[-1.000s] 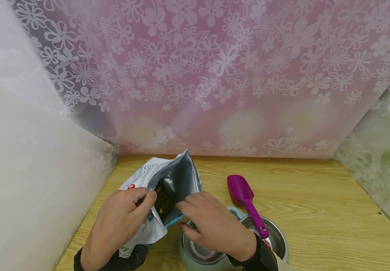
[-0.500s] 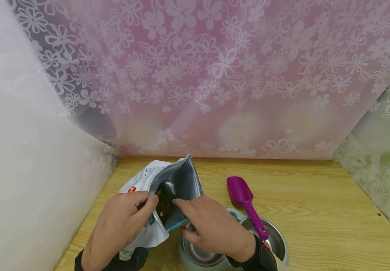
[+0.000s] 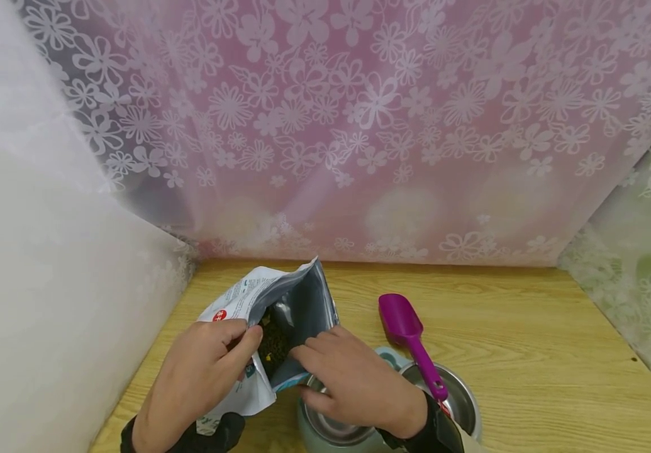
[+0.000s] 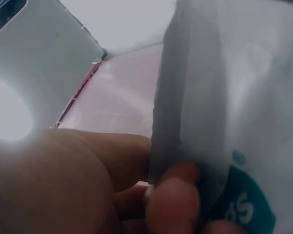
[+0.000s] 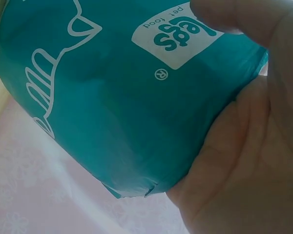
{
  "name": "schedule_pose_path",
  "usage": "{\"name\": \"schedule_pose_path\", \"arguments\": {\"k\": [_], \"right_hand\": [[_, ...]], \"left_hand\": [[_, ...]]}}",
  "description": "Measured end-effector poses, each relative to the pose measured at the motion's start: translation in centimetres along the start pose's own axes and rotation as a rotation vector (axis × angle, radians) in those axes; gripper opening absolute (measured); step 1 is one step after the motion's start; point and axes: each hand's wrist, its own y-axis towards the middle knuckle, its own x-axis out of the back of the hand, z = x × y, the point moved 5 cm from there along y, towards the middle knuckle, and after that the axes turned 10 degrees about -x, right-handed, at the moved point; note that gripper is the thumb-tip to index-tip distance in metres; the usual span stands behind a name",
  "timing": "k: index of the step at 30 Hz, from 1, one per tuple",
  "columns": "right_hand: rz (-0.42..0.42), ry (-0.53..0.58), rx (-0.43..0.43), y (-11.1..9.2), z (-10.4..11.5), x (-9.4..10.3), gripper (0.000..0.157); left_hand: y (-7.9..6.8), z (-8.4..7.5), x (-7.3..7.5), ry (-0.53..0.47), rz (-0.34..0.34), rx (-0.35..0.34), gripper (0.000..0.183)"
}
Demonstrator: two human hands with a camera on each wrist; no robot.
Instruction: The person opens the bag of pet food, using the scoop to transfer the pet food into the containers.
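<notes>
Wood-grain tabletop [image 3: 529, 327], one, backed by a pink curtain [image 3: 404, 126] with white flowers. Bag [image 3: 302, 308], one, mouth agape, held tilted between both hands, left of and partly above the bowls; silver lining and dark granular contents seen in the head view only, teal face lettered "pet food" in the right wrist view only. Hands, two: left hand [image 3: 197, 365], thumb and fingers pinching one side of the rim; right hand [image 3: 361, 384], fingers curled over the opposite side, thumb outside. Steel bowls [image 3: 463, 402], two, in one pale green holder [image 3: 311, 434]. Purple scoop [image 3: 401, 318], one, handle over the right-hand bowl.
</notes>
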Motion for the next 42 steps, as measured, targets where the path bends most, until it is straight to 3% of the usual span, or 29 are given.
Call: {"name": "schedule_pose_path", "arguments": {"k": [5, 14, 28, 35, 38, 42], "right_hand": [[0.003, -0.004, -0.005, 0.1, -0.1, 0.0, 0.037], [0.010, -0.012, 0.019, 0.3, -0.1, -0.3, 0.016], [-0.029, 0.004, 0.034, 0.4, -0.3, 0.2, 0.021], [-0.008, 0.024, 0.015, 0.4, 0.0, 0.5, 0.021], [-0.021, 0.092, -0.004, -0.1, 0.1, 0.8, 0.031], [-0.116, 0.165, 0.003, -1.7, 0.3, 3.0, 0.045]], "left_hand": [[0.2, 0.1, -0.1, -0.009, 0.010, 0.000, 0.046], [0.0, 0.1, -0.2, -0.007, 0.042, 0.008, 0.045], [0.5, 0.3, -0.2, -0.031, 0.030, -0.011, 0.045], [0.3, 0.3, 0.2, -0.029, 0.030, -0.003, 0.045], [0.3, 0.3, 0.2, -0.031, 0.035, -0.008, 0.045], [0.2, 0.5, 0.4, -0.016, 0.019, -0.014, 0.045]]}}
